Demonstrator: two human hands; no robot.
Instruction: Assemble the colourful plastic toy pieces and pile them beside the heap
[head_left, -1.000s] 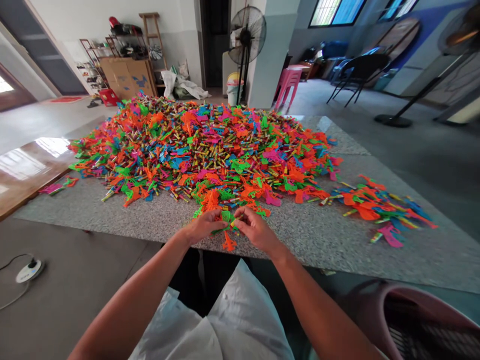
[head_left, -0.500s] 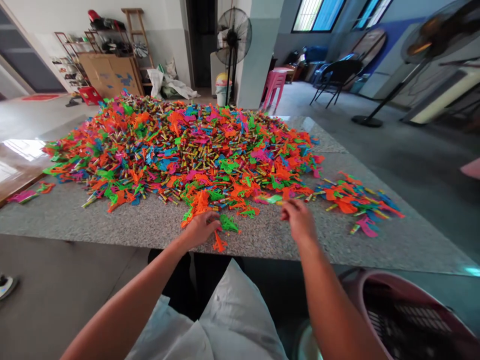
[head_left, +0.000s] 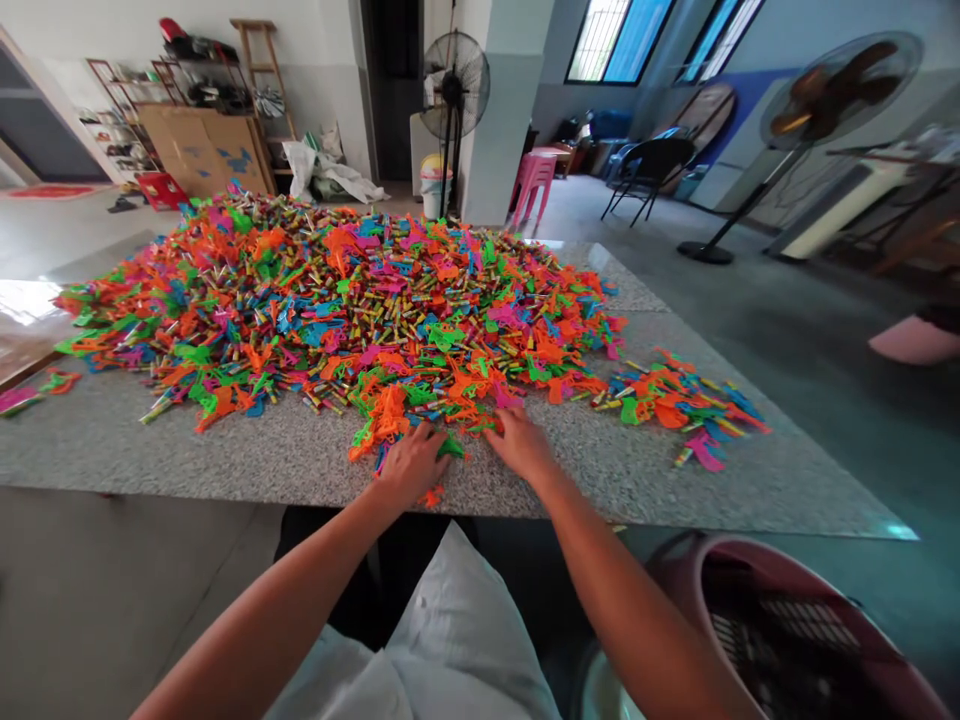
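Observation:
A large heap of small plastic toy pieces (head_left: 405,310) in orange, green, pink and blue, mixed with striped tubes, covers the stone table (head_left: 262,455). At its front edge my left hand (head_left: 412,465) is curled palm down over a few pieces, its fingertips hidden. A green plastic piece (head_left: 452,447) shows beside its thumb, and an orange one (head_left: 431,497) lies just below. My right hand (head_left: 523,442) reaches in from the right, thumb and forefinger apart, touching orange and pink pieces at the heap's edge. A smaller pile of pieces (head_left: 675,400) lies farther right.
A dark pink basket (head_left: 709,580) stands below the table's front edge at right. Beyond the table are a standing fan (head_left: 452,90), pink stools (head_left: 534,180), a black chair (head_left: 652,165) and another fan (head_left: 772,180). Cardboard (head_left: 199,150) leans at the back left.
My right hand has moved left from near the smaller pile to the heap's front edge, close to my left hand. A green piece now shows on the smaller pile's left side. The view has shifted slightly.

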